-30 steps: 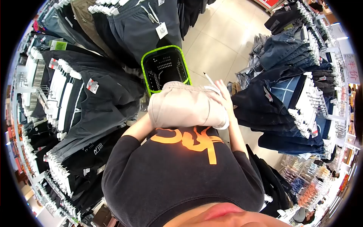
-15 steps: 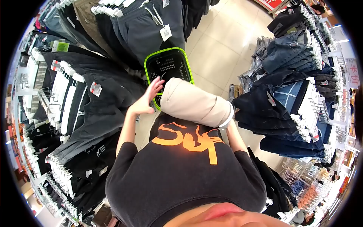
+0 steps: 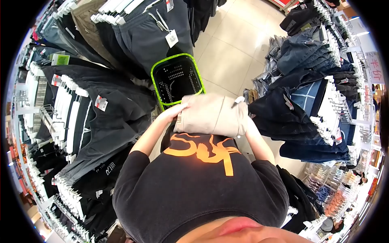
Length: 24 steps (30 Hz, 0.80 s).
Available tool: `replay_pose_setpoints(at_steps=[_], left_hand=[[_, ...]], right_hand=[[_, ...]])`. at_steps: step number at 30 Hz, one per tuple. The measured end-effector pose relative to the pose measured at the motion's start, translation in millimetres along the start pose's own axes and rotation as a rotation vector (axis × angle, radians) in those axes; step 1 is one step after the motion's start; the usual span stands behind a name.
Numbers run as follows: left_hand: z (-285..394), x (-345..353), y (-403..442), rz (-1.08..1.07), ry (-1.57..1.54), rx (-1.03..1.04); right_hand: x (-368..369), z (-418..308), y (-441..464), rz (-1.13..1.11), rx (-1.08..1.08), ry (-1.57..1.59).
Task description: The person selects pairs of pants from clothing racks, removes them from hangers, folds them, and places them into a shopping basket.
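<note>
The left hand (image 3: 173, 112) lies at the upper left corner of a folded beige garment (image 3: 212, 115) and appears to grip its edge, fingers blurred; half a second ago it was off the cloth, spread open, so the bundle now looks managed from both ends rather than one. The right forearm (image 3: 260, 139) reaches up to the garment's right end, but the right hand is hidden behind it, so its grip cannot be told. The bundle is held before the person's waist, more level than the slanted roll of a moment ago, and a white piece with a dark tip (image 3: 239, 101) (perhaps part of a hanger) now shows at its upper right. Just beyond, partly covered by the cloth, is a black basket (image 3: 186, 77) with a lime-green rim. The black T-shirt (image 3: 198, 190) carries orange lettering too stylised to read surely. Farther out, the white hang tag (image 3: 172, 39) on dark grey drawstring trousers (image 3: 142, 34) is illegible, as is the green label (image 3: 60, 59) at left; at far right, a sign (image 3: 373, 67) reads "半价", half price.
</note>
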<state>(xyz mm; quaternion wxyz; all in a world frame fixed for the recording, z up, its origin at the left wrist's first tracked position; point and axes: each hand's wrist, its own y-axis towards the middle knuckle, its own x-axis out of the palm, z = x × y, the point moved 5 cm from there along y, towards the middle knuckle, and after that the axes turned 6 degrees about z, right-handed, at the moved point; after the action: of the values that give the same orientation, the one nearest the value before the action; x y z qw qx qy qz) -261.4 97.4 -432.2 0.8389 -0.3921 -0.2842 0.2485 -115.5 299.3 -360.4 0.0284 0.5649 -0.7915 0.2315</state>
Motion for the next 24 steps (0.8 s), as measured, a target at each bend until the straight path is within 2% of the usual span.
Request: replay_pose_setpoints(at_steps=[2, 6, 13, 16, 21, 24], left_hand=[[-31, -12, 13, -0.011, 0.125, -0.082], [-33, -5, 1, 0.004, 0.008, -0.246], [-52, 0, 19, -0.213, -0.176, -0.362], [-40, 14, 17, -0.223, -0.109, -0.259], [2, 27, 4, -0.065, 0.076, 0.107], [27, 28, 2, -0.086, -0.163, 0.319]], right_hand=[[3, 5, -8, 0.007, 0.025, -0.031], [9, 16, -19, 0.014, 0.090, -0.013], [21, 45, -28, 0.077, 0.236, 0.255], [22, 52, -27, 0.134, 0.272, 0.422], [6, 54, -15, 0.272, 0.248, 0.651], [-11, 46, 6, 0.379, 0.173, 0.762]])
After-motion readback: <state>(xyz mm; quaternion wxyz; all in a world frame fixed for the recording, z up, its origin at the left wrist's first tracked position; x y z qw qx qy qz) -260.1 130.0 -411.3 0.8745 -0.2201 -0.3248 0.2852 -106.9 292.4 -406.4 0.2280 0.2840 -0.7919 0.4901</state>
